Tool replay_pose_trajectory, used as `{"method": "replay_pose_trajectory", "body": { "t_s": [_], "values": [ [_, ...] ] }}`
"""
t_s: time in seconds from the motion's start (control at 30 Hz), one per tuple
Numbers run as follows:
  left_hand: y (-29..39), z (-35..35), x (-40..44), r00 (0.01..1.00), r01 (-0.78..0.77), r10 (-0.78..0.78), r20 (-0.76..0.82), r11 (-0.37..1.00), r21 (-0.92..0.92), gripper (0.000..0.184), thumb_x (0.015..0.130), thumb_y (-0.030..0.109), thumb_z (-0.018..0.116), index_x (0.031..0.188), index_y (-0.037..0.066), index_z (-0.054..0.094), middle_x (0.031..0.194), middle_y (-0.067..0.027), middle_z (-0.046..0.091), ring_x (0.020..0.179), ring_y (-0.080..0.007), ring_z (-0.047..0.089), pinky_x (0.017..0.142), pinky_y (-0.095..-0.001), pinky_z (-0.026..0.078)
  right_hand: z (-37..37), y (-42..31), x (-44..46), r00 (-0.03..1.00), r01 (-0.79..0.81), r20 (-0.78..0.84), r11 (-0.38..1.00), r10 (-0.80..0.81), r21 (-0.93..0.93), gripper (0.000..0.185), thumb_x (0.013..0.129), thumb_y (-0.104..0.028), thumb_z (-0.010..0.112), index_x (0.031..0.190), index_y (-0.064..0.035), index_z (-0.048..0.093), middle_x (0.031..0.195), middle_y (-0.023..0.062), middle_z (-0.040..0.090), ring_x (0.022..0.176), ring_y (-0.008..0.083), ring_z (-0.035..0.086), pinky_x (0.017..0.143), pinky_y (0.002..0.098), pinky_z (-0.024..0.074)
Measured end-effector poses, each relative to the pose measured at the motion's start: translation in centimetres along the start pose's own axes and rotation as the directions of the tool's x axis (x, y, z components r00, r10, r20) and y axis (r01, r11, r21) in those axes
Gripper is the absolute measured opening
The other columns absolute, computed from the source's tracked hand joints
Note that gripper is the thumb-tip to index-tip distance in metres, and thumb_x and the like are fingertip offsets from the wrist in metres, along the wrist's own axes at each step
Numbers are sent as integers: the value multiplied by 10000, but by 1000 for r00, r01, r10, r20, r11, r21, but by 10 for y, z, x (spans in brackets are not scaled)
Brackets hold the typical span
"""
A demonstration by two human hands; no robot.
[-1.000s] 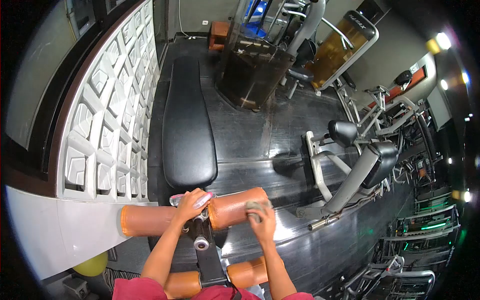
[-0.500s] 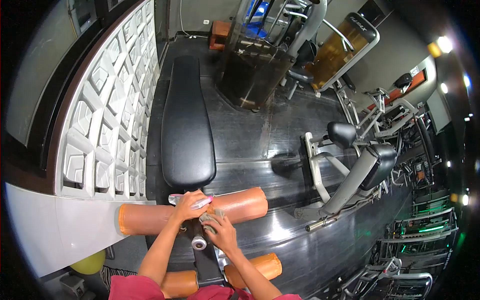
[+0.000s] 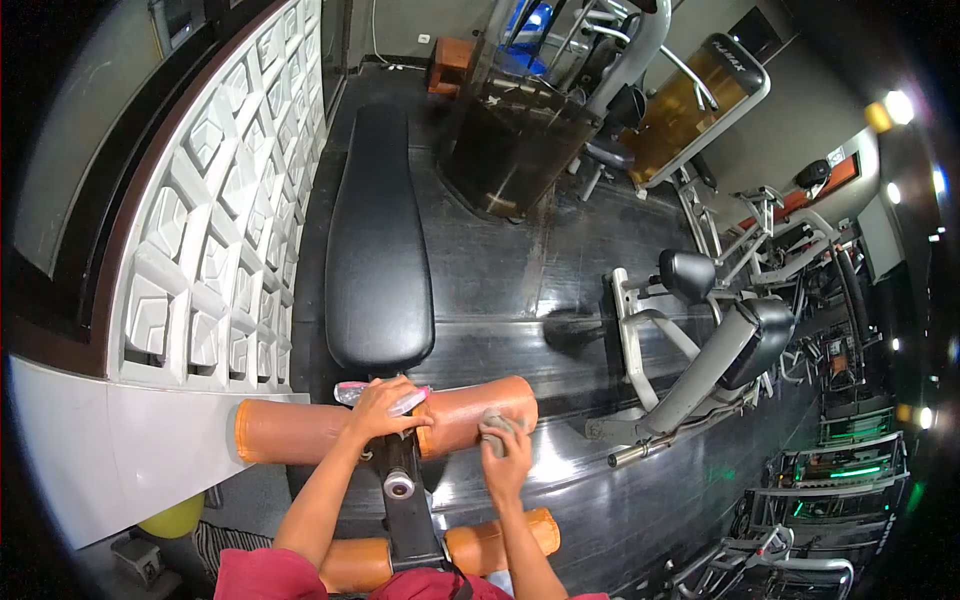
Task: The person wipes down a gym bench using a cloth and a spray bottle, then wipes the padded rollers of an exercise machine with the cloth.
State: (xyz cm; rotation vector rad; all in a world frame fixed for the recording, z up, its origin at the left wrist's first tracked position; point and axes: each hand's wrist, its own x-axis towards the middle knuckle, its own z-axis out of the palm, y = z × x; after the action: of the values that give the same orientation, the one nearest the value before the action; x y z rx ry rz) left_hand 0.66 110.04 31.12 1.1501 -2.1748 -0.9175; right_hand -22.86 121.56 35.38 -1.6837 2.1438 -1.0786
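Right hand [image 3: 510,462] shifted outward, clutching grey cloth [image 3: 492,434] on brown roller [image 3: 455,415] near its outer end, left hand [image 3: 376,412] grasping pink-and-clear bottle [image 3: 408,402].

Taking the black bench [image 3: 380,240] as my landmark, I see a moderately dim room. Small lamps [image 3: 899,107] glow far to its right, blooming into white spots. Glare streaks the dark floor [image 3: 480,345] just right of its near end, and a soft sheen lies on its pad. The fisheye view bends straight lines, and its corners fall to black.
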Motion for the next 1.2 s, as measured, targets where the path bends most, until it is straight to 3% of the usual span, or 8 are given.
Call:
{"method": "replay_pose_trajectory", "body": {
  "t_s": [0.17, 0.3, 0.5, 0.57, 0.67, 0.83, 1.03, 1.2],
  "values": [
    [3, -1, -1, 995, 91, -92, -32, 996, -25, 516, 782, 557, 765, 1062, 123, 749, 975, -53, 683, 872, -263, 655, 724, -392, 427, 29, -47, -24, 985, 44, 161, 990, -65, 134, 297, 710, -79, 797, 976, -205, 754, 1202, 50, 666, 1053, 313, 621, 901, 401, 531],
    [-1, -2, -1, 990, 14, -17, -138, 1000, -23, 470, 764, 524, 798, 943, 95, 726, 902, -58, 649, 789, -275, 625, 696, -374, 417, 9, -35, -8, 924, 144, 341, 984, -171, 103, 314, 679, -92, 807, 958, -232, 769, 1203, 57, 671, 1077, 326, 616, 916, 408, 524],
    [26, -22, 9, 973, -110, 82, -216, 987, -121, 224, 825, 307, 764, 828, 86, 723, 752, -66, 638, 693, -275, 626, 646, -393, 472, -37, 29, 4, 984, -7, 178, 1000, 4, 18, 248, 716, -44, 762, 939, -152, 757, 1190, 89, 673, 1115, 324, 618, 964, 414, 499],
    [46, -37, 21, 996, -91, 91, -11, 966, -241, 283, 839, 354, 740, 745, 87, 730, 704, -66, 650, 634, -282, 634, 587, -398, 481, -50, 44, -4, 988, -66, 141, 998, 65, 1, 234, 730, -36, 750, 943, -133, 759, 1188, 112, 670, 1116, 328, 624, 962, 414, 500],
    [57, -39, 38, 977, -174, 184, 103, 979, -104, 315, 836, 386, 730, 757, 81, 747, 700, -108, 663, 632, -311, 650, 574, -384, 494, -63, 51, -15, 958, -229, 210, 963, 197, 139, 234, 764, -20, 717, 972, -110, 777, 1151, 181, 670, 1072, 349, 661, 931, 396, 516],
    [63, -34, 47, 972, -155, 130, 196, 980, 121, 405, 835, 484, 709, 706, 103, 751, 707, -108, 686, 637, -318, 657, 596, -415, 496, -61, 32, -25, 960, -251, 181, 945, 215, 208, 254, 754, -27, 714, 979, -126, 775, 1116, 143, 681, 1078, 320, 657, 961, 396, 500],
    [85, -56, 41, 997, 20, -20, 74, 1000, -10, 398, 840, 458, 708, 706, 86, 751, 682, -104, 676, 657, -311, 661, 602, -414, 492, -31, 21, 3, 989, -137, -22, 967, 145, 216, 334, 770, -29, 702, 1093, -109, 717, 1137, 151, 671, 1117, 338, 630, 997, 417, 473],
    [86, -76, 33, 997, 24, -30, 66, 995, 92, 363, 816, 420, 750, 750, 63, 750, 718, -111, 682, 691, -308, 674, 625, -397, 515, 12, -16, 17, 999, -28, 25, 988, 25, 151, 490, 766, -66, 738, 1241, -135, 635, 1178, 132, 657, 1140, 366, 592, 1009, 455, 464]
  ]
}}
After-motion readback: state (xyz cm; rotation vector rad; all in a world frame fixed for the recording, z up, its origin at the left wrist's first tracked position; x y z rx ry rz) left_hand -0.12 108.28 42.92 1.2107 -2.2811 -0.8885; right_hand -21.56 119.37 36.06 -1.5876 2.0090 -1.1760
